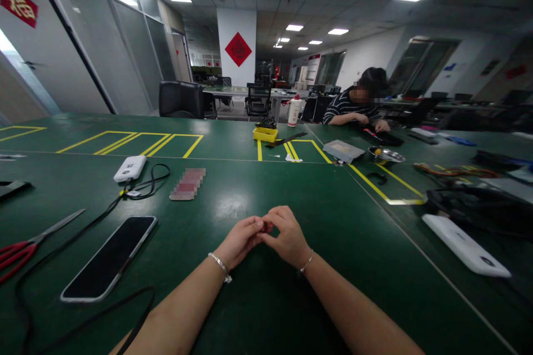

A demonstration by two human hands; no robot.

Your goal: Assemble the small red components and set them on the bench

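My left hand (240, 243) and my right hand (291, 237) meet over the green table (233, 316), fingertips pressed together. Between the fingers shows a bit of a small dark red thing (265, 227); most of it is hidden, and its kind cannot be made out. Both hands are closed around it. To the left of my forearm lies a phone (110, 258) with a dark screen. Farther off on that side is a blurred reddish flat rectangle (189, 184).
Left are red-handled scissors (25, 249), a white power bank (130, 168) and a black cable (89, 222). A yellow tray (265, 134) and a white bottle (293, 111) stand ahead. Right are a metal bowl (387, 155), a white device (466, 245) and a seated person (353, 102).
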